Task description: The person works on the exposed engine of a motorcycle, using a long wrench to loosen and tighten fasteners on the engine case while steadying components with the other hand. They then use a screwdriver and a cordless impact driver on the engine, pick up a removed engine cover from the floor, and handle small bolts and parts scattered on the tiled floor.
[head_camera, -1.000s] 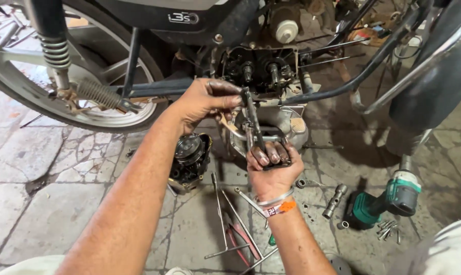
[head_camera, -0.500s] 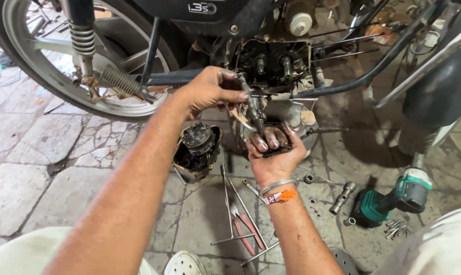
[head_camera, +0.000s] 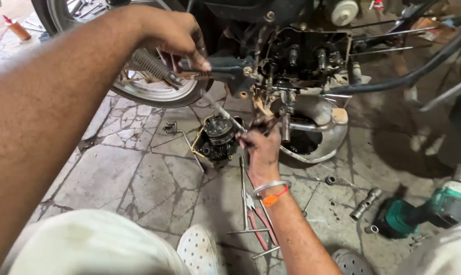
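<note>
The top of the dark motorcycle frame (head_camera: pixel 271 10) is getting cut off by the upper edge, and the spoked rear wheel (head_camera: pixel 154 91) is showing only its lower arc behind the left forearm. The right hand (head_camera: pixel 261 145) is curling closed around a thin dark metal tool (head_camera: pixel 276 122), but motion blur is making the tool's tip and kind hard to make out. The left hand (head_camera: pixel 177 35) is pinching the upper end of a slim silver rod (head_camera: pixel 222 109) between thumb and fingers; the rod is slanting down towards the right hand, and whether the two tools are touching cannot be told.

Just beyond the right hand, the greasy open engine block (head_camera: pixel 301 58) is showing blackened studs and gears above a shiny metal drain pan (head_camera: pixel 317 132) holding dark oil. A round black clutch assembly (head_camera: pixel 217 137) is lying on the cracked stone floor (head_camera: pixel 113 173) just left of the right hand. A green cordless driver (head_camera: pixel 424 214) is lying partly cropped at the right edge
</note>
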